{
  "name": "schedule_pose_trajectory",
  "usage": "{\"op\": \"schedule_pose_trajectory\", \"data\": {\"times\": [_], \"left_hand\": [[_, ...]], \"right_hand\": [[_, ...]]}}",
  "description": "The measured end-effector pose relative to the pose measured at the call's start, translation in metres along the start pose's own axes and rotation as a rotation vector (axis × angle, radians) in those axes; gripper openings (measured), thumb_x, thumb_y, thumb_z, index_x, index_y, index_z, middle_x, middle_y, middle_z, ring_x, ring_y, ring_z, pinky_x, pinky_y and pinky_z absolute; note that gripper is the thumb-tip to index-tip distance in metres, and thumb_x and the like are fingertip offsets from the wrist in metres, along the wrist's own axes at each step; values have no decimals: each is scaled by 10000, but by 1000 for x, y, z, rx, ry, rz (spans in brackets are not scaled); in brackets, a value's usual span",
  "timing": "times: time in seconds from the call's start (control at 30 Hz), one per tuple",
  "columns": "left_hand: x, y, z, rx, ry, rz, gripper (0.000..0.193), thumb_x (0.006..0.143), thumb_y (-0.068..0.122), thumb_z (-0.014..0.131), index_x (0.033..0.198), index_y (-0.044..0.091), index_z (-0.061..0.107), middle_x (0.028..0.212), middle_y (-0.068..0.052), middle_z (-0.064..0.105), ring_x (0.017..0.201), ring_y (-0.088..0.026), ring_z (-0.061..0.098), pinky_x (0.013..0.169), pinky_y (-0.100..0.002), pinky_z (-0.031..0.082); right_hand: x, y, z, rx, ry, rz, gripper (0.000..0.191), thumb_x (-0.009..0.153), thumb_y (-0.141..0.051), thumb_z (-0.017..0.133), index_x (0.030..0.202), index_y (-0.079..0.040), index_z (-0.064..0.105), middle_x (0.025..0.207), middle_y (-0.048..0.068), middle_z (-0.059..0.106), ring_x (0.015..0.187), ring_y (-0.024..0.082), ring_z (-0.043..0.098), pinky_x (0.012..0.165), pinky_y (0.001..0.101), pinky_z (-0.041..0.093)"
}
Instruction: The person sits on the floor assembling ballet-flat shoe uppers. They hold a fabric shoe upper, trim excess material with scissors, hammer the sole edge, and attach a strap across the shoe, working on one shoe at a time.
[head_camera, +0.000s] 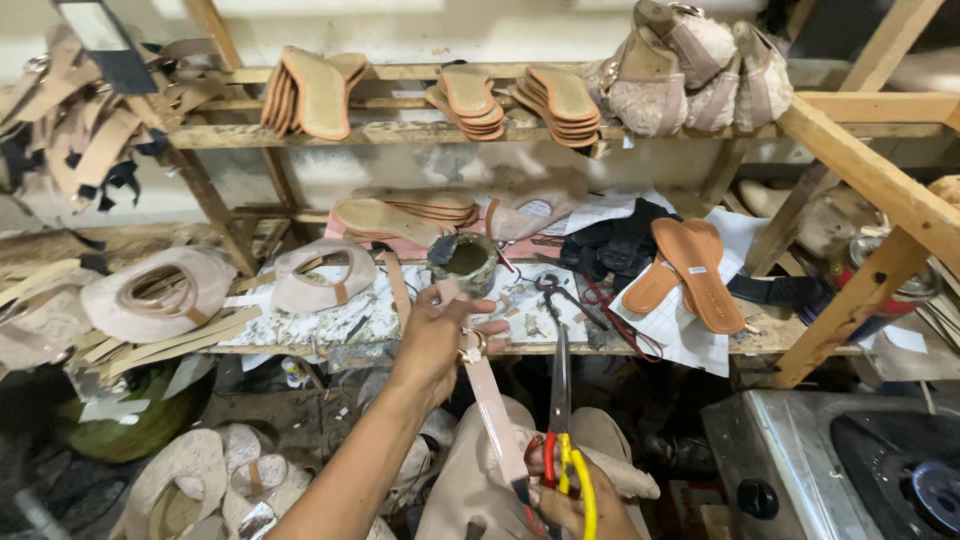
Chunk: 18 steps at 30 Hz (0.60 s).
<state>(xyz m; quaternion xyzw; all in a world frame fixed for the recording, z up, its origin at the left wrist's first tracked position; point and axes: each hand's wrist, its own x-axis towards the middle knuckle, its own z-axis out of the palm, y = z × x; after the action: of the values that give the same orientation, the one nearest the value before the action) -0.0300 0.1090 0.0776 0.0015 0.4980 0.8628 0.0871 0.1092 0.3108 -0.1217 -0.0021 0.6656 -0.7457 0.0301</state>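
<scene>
Wooden shelving (420, 133) fills the far side of the view, its top rail stacked with tan insoles (318, 92) and, at far right, a cluster of pale finished sandals (690, 75). Below it runs the cluttered workbench (330, 322), where two pale shoe uppers (155, 292) lie at left, a pair of orange-tan insoles (695, 270) rests on white paper at right, and a small glue tin (467, 262) stands near the middle. More pale uppers (215, 485) lie heaped on the floor at near left.

Nearer, over the person's lap, the left hand (440, 335) is half closed, thumb and fingers pinching the far end of a long pale pink strap (490, 400). The strap runs down and to the right toward the right hand (575, 500), which is closed round the red and yellow handles of lasting pliers (558, 395), their dark head pointing away at the bench edge.

The strap looks loose and not yet fixed to any sole or upper. Judging by the many bare insoles and separate uppers about, much of the assembly seems left to do.
</scene>
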Motion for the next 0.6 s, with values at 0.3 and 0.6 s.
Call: {"op": "schedule_pose_trajectory", "data": {"times": [0.3,0.6], "left_hand": [[-6,-1,-77,-115,320,197,600,1024,55,446,1542,62,143,1148,-229,643,898,-344,745,691,-469,665],[-31,6,-72,811,-55,445,551,981,161,587,1489,42,408,1325,-173,656,1155,-265,643,986,-373,519]], "right_hand": [[-1,-65,43,228,-80,36,537,778,-28,791,1273,24,591,1042,156,745,799,168,699,711,329,562],[51,-164,66,2,-191,62,368,776,-88,778,1098,13,630,782,87,675,612,161,644,554,311,523]]}}
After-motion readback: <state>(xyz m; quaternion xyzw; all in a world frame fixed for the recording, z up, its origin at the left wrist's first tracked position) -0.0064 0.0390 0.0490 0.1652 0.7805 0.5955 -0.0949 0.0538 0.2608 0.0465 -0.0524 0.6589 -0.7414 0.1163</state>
